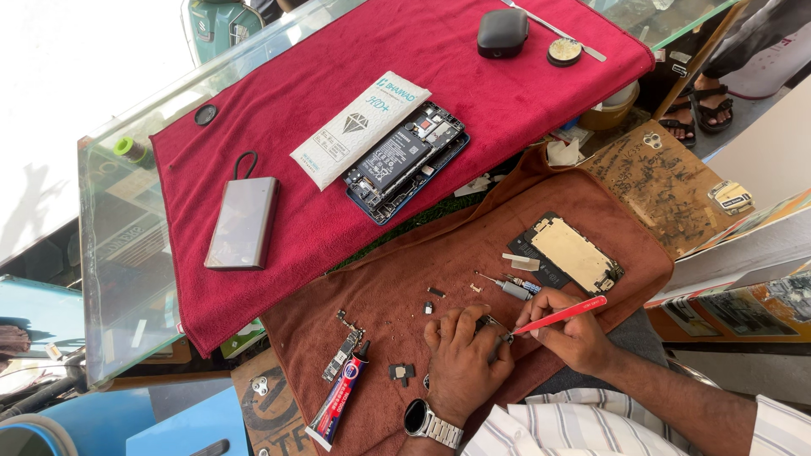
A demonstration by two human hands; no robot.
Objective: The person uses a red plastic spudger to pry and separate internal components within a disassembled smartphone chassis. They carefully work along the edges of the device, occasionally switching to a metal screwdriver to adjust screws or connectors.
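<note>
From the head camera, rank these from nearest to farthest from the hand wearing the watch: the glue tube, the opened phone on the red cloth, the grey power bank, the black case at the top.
Measured from the left hand:
1. Glue tube, just beside it on the brown cloth.
2. Opened phone, up on the red cloth.
3. Grey power bank, far left on the red cloth.
4. Black case, at the top edge.

The red tool (559, 316) is thin like a pen, tilted, its tip low beside the small dark part (488, 323), which lies on the brown cloth (397, 287) under the left fingers.
</note>
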